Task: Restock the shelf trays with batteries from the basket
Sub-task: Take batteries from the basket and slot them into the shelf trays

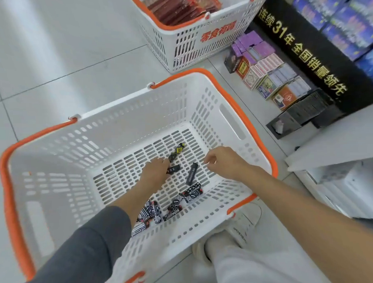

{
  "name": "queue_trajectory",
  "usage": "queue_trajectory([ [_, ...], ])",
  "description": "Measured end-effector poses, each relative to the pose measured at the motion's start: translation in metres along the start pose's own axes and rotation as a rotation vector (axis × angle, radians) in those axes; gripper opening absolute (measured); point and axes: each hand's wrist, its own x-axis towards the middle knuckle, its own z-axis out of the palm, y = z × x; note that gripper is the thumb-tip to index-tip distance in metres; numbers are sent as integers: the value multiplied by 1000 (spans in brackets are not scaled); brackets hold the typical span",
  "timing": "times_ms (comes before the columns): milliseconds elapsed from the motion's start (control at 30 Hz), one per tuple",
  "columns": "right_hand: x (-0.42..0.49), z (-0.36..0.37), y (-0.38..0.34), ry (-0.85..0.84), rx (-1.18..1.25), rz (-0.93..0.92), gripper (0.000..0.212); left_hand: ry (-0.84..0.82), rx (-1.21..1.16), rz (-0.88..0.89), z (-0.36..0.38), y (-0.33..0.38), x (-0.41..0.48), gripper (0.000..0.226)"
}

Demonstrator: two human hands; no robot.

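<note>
A white slotted basket (55, 167) with orange handles stands on the floor in front of me. Several small black battery packs lie on its bottom: one with yellow print (176, 152), a plain black one (191, 174), and a patterned black-and-white cluster (184, 199) near the front wall. My left hand (155, 174) reaches down to the basket bottom, and its fingers close on a small black pack (174, 169). My right hand (222, 161) hovers above the right side of the basket, fingers loosely curled, holding nothing that I can see.
A second white basket (188, 46) with red packets stands behind. To the right, a low shelf holds rows of small boxes (267, 73) and a black tray (303, 114). A black banner (305, 59) runs along the shelf. My white shoe (241, 226) sits beside the basket.
</note>
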Motion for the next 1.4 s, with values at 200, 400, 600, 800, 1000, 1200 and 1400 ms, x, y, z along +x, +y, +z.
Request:
queue_trajectory([
  [200,4,1,1,110,103,-37,20,154,-387,-125,4,1,-2,18],
  [400,0,-2,5,107,91,-20,19,97,-18,-169,-6,44,54,47],
  [600,-3,4,7,82,79,12,18,-108,-241,-201,-17,-14,-8,27],
  [800,-1,12,-16,54,55,-24,18,-193,-299,-713,36,-89,-106,50],
  [1000,-5,15,-34,56,77,-57,17,-22,-407,-779,61,-31,-115,107],
  [1200,-3,16,-19,34,91,-6,16,39,-278,-711,53,-7,-108,117],
  [1400,-2,19,-3,27,108,43,16,29,-186,-609,47,16,-80,114],
])
